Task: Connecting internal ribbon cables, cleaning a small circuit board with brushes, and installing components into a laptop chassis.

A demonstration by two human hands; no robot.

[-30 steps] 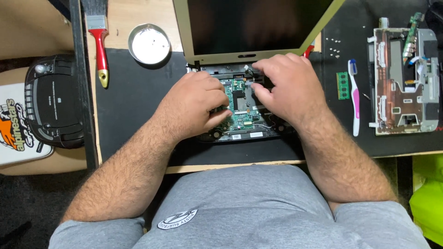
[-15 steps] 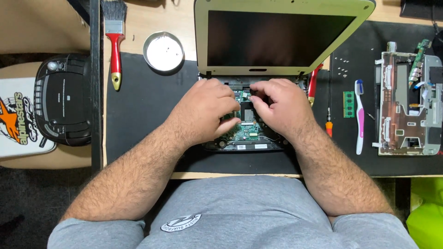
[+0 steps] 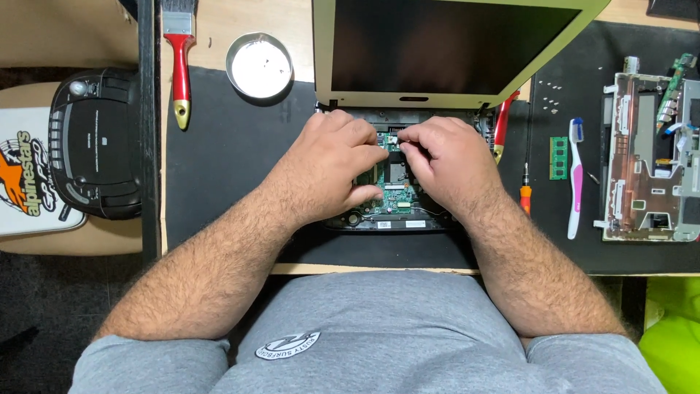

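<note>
1. Left hand (image 3: 332, 164) now further up on the opened laptop base (image 3: 386, 219), fingers curled and pressed down on the left side of the green circuit board (image 3: 394, 171); nothing pinched there as far as visible
2. Right hand (image 3: 445, 164) moved in from the right edge, thumb and forefinger pressed together near the top of the board, pinching something too small to tell
3. Both hands closer to the hinge under the olive screen (image 3: 452, 51) than half a second ago
4. Judged from this: work shifted to a small part at the upper board edge
5. Untouched: red paintbrush (image 3: 179, 66), round tin (image 3: 259, 66), toothbrush (image 3: 574, 179), memory stick (image 3: 558, 157)
</note>
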